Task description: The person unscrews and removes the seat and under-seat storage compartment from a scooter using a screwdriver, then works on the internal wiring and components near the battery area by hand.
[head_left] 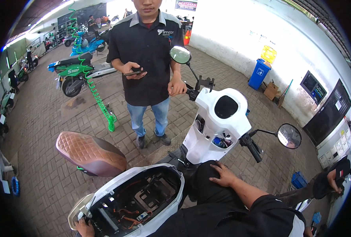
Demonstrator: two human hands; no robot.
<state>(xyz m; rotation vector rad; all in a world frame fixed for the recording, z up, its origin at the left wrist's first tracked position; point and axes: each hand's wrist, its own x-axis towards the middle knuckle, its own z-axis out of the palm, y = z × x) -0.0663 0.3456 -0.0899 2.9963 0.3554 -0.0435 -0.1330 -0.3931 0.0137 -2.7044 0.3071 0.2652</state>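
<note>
A white scooter (pixel 194 142) fills the foreground, its under-seat compartment (pixel 153 188) exposed, with orange wires and a metal bracket inside. The brown quilted seat (pixel 88 152) is tilted up beside it. My left hand (pixel 84 227) grips the compartment's rear rim at the lower left. My right hand (pixel 222 176) rests with fingers spread on my dark-clothed knee (pixel 205 175), beside the front body. Right of centre are the handlebar grip (pixel 254 152) and a round mirror (pixel 289 135).
A person (pixel 142 87) holding a phone stands beside the scooter's front. A green coiled hose (pixel 100 104) hangs behind, near other scooters (pixel 71 73). Along the right wall are a blue bin (pixel 258 73), a cardboard box (pixel 271 91) and a door (pixel 323 116). Another person (pixel 331 181) is at the right edge.
</note>
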